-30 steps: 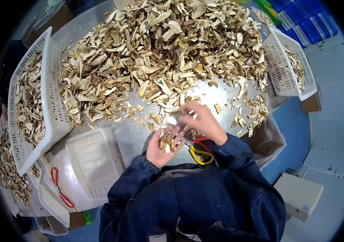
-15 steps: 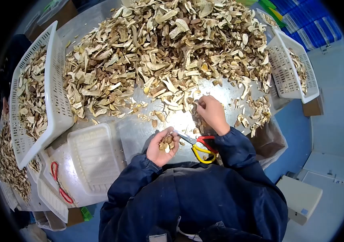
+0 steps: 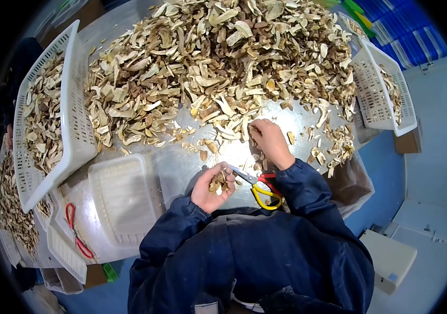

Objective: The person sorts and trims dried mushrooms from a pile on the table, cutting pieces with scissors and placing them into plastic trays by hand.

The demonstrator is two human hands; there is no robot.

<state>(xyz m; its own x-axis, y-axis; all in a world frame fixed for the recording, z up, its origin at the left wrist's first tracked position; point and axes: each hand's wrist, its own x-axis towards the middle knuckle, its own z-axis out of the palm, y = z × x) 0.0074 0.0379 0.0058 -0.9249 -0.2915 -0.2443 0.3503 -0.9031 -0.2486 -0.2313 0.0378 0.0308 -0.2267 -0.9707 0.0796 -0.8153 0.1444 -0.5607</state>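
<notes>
My left hand [image 3: 213,187] is cupped, palm up, around several small dried mushroom pieces [image 3: 218,184]. Touching or just beside its fingertips are the blades of a pair of scissors [image 3: 264,191] with one yellow and one red handle, lying on the metal table. Its red handle is partly behind my right sleeve. My right hand [image 3: 272,144] has its fingers pinched together at the front edge of a large heap of dried mushroom slices [image 3: 202,68]. Whatever is between those fingertips is hidden.
A white perforated basket [image 3: 76,131] of slices stands left, another [image 3: 372,99] right. A shallow white tray [image 3: 124,199] and red-handled scissors [image 3: 72,230] lie at front left. Crumbs and loose slices [image 3: 333,144] are scattered on the table [image 3: 181,172]. A lined bin [image 3: 351,183] stands below right.
My right hand has shifted slightly left along the heap's edge, and a small yellowish slice now shows to its right. The left hand's fingers have curled a little more over the pieces.
</notes>
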